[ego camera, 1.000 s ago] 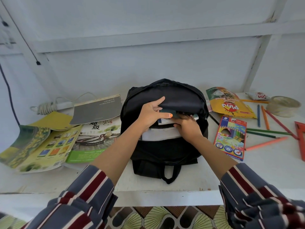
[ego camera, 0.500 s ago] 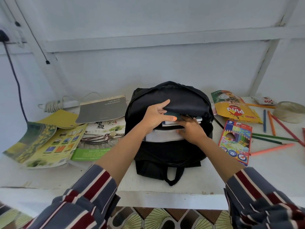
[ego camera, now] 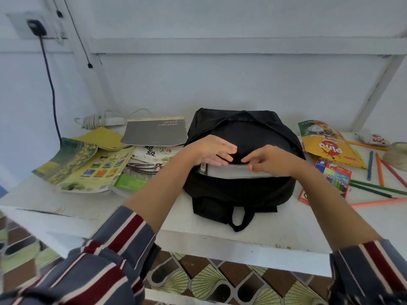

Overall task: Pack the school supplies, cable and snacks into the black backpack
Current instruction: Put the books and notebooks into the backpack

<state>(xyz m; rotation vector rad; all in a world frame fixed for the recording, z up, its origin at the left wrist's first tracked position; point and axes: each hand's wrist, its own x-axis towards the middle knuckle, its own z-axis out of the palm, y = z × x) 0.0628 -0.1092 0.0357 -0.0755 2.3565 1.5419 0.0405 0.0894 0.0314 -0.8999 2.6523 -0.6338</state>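
The white table [ego camera: 55, 201] is carrying the black backpack [ego camera: 242, 190], books [ego camera: 88, 166], a snack pouch [ego camera: 328, 144], pencil box [ego camera: 332, 179], loose pencils [ego camera: 379, 168], possibly tape [ego camera: 396, 157].

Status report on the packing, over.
Left hand flat on backpack flap. Right hand at the opening, grip unclear. Books, cable, snack pouch, pencils unpacked alongside.

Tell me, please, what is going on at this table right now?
A person is packing a black backpack lying on the white table. The left hand rests flat on its top flap, the right hand is at the open mouth with fingers curled; whether it pinches anything is unclear. White book edges show inside. Books, a coiled white cable, a snack pouch, a coloured-pencil box and loose pencils lie outside.
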